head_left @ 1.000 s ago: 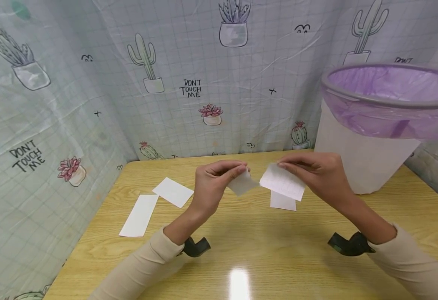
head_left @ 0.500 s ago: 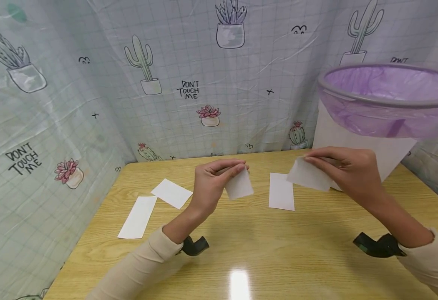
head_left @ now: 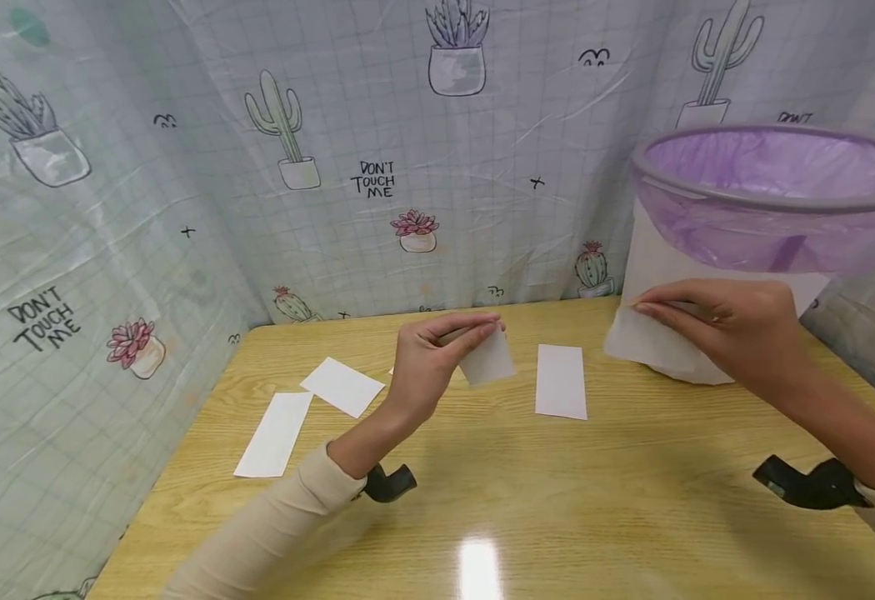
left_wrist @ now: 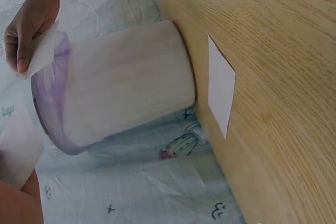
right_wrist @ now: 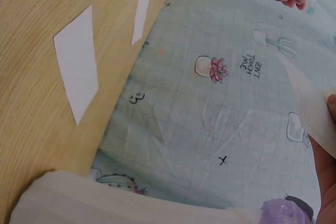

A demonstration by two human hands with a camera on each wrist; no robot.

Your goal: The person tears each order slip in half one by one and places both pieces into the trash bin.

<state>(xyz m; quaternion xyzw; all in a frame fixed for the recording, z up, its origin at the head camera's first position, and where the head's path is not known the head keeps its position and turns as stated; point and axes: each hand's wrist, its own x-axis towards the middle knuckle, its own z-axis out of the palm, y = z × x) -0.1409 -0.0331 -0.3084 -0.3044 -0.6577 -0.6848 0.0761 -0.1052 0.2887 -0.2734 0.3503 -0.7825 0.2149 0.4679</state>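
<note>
Left hand point(head_left: 424, 367) and right hand point(head_left: 741, 329) raised, well apart, both pinching

Left hand: thumb and fingers pinch the upper edge of a small paper piece point(head_left: 488, 360); its free part hangs below the fingertips, above the wooden table point(head_left: 520, 492). Right hand: thumb and fingertips closed on the corner of a larger paper piece point(head_left: 651, 343), its sheet hanging down and overlapping the lower wall of the white bin point(head_left: 666, 246) in the head view. Cannot tell whether paper and bin touch.

Bin stands on the table at far right, lined with a purple bag point(head_left: 763, 237) folded out over the grey rim.

Flat on the table: one white slip point(head_left: 561, 382) between the two hands; to the left of the left hand, a second slip point(head_left: 343, 387) lying aslant, and a long slip point(head_left: 274, 435) just beside it. A bit of white shows behind the left hand, mostly hidden.

Behind: grey-green cloth point(head_left: 332, 267) printed with potted plants and lettering. Beige sleeves point(head_left: 272, 537); black mount point(head_left: 390, 483) at each wrist.
</note>
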